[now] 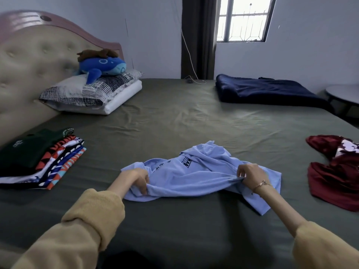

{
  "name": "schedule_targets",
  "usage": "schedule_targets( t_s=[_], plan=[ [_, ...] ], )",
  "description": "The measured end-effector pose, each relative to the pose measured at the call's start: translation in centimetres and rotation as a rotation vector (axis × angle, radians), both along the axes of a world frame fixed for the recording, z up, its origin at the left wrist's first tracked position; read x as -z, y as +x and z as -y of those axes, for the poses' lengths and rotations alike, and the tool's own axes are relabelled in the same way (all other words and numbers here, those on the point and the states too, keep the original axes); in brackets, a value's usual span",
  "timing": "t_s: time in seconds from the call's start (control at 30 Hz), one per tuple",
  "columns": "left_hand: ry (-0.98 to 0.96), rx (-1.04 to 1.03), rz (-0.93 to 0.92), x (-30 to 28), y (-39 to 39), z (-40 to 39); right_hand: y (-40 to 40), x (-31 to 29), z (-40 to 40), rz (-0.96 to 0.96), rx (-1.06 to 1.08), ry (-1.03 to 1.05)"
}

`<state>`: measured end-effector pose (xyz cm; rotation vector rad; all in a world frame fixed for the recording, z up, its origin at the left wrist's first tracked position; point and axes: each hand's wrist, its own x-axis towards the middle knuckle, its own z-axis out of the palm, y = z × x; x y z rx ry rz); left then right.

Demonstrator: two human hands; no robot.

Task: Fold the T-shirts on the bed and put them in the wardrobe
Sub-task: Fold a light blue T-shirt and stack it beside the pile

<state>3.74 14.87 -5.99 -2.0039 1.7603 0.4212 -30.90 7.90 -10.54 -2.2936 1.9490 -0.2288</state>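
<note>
A light blue T-shirt with dark print lies crumpled in the middle of the olive-green bed. My left hand grips a bunched edge of it on the left side. My right hand, with a thin bracelet at the wrist, pinches the fabric on the right side. A stack of folded T-shirts, dark green on top, sits at the bed's left edge. A dark red T-shirt lies unfolded at the right edge. No wardrobe is in view.
Pillows with a blue plush whale lean against the padded headboard at the back left. A folded navy blanket lies at the far right. A round table stands beyond the bed's right corner.
</note>
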Motion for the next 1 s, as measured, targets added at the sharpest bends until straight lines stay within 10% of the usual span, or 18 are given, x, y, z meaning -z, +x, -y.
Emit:
schedule_targets(
  t_s=[0.2, 0.43, 1.0],
  plan=[
    [-0.146, -0.060, 0.154, -1.0, 0.0, 0.1, -1.1, -0.5, -0.8, 0.092, 0.271, -0.197],
    [-0.101, 0.007, 0.270, -0.1, -2.4, -0.5, -4.3, 1.5, -3.1, 0.182, 0.594, 0.127],
    [-0.049, 0.015, 0.353, -1.3, -4.9, -1.7, -4.9, 2.3, -4.2, 1.147, 0.362, 0.186]
  ],
)
